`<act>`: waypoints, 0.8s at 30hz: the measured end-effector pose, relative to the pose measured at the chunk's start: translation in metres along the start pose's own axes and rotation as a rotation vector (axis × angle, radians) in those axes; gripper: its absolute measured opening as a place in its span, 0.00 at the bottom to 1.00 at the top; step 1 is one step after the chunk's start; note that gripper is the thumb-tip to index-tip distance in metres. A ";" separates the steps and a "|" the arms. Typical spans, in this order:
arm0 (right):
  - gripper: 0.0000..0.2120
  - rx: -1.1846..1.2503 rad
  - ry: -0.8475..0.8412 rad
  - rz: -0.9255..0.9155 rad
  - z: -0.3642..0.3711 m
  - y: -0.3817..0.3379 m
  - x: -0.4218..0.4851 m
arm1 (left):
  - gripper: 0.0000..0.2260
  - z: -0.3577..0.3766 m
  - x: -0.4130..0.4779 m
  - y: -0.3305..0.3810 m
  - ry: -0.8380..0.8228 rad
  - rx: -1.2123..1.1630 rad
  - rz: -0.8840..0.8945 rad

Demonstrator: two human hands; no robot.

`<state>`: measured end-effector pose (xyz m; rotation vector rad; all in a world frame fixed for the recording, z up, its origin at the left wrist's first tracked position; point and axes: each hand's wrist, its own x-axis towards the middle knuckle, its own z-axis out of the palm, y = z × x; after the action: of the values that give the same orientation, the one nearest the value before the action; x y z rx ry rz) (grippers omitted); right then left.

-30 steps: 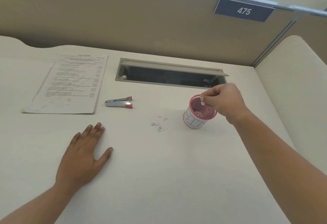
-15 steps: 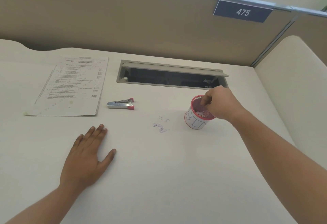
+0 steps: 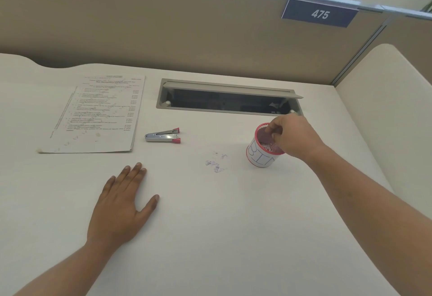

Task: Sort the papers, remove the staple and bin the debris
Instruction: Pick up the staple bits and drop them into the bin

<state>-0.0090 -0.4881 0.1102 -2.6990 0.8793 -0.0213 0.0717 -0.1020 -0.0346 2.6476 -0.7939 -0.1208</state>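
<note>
Change: A second earlier my right hand [image 3: 292, 137] pinched a pale scrap above the bin [image 3: 259, 159]; it had since dropped, and its fingertips sat at the bin's mouth. My left hand [image 3: 119, 204] had kept its place.
Right hand: Fingers were curled, with the tips bunched over the red rim; I could not tell whether they still pinched anything.
Left hand: It lay spread, palm down on the desk [image 3: 222, 237], with the thumb out to the side, holding nothing.
Bin: A small red mesh cup with a white label lettered "BIN" stood upright at the right of the desk. Pale scraps [image 3: 268, 147] lay inside it.
Debris [image 3: 216, 163]: Small bits were scattered on the desk just left of the bin, apart from both hands.
Staple remover [image 3: 163, 135]: Metal with red tips, it lay flat between the papers and the debris.
Papers [image 3: 98, 116]: One printed stack lay far left, squared up, beyond my left hand.
Background: An open cable hatch [image 3: 229, 97] was set in the desk behind the bin. Above it, a plate [image 3: 319, 13] read 475.
</note>
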 end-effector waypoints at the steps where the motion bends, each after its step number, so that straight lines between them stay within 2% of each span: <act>1: 0.14 0.002 0.031 -0.005 0.000 -0.001 0.000 | 0.36 0.000 0.000 0.000 0.004 -0.003 0.000; 4: 0.14 0.062 0.137 -0.032 -0.002 -0.006 -0.002 | 0.36 0.000 0.000 0.001 0.009 0.000 0.005; 8: 0.09 0.157 0.262 -0.081 -0.006 -0.019 -0.005 | 0.36 0.000 0.000 0.000 0.010 -0.003 0.000; 12: 0.08 0.320 0.310 -0.128 0.001 -0.038 -0.016 | 0.36 0.000 0.000 0.001 0.010 -0.002 -0.005; 20: 0.13 0.619 0.172 -0.124 0.075 -0.059 -0.044 | 0.35 0.000 0.000 0.001 0.022 0.002 -0.004; 24: 0.16 0.485 0.046 -0.120 0.120 -0.050 -0.050 | 0.35 0.002 0.000 -0.001 0.030 -0.002 -0.004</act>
<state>-0.0086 -0.3873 0.0143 -2.2957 0.6235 -0.2859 0.0717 -0.1020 -0.0362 2.6433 -0.7784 -0.0823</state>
